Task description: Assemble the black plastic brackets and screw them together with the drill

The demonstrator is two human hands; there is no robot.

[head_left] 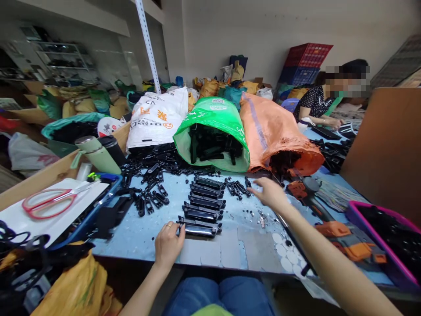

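Note:
My left hand [169,245] is at the left end of the nearest black plastic bar [200,231], its thumb and curled fingers closed around that end. Behind this bar, several similar black bars [204,202] lie side by side in a column running away from me. My right hand [270,193] reaches forward over the table, thumb and fingers apart. Its fingertips are beside a small black plastic piece [247,181], at the edge of a cluster of small black pieces [235,188]; I see no piece gripped between them.
A green sack [213,114], a white sack [158,116] and an orange sack [266,127] line the back. Loose black parts [153,199] lie left. An orange power tool [342,237] and pink-rimmed bin [378,208] stand right; red-handled scissors [49,202] lie left. A co-worker [315,103] sits behind.

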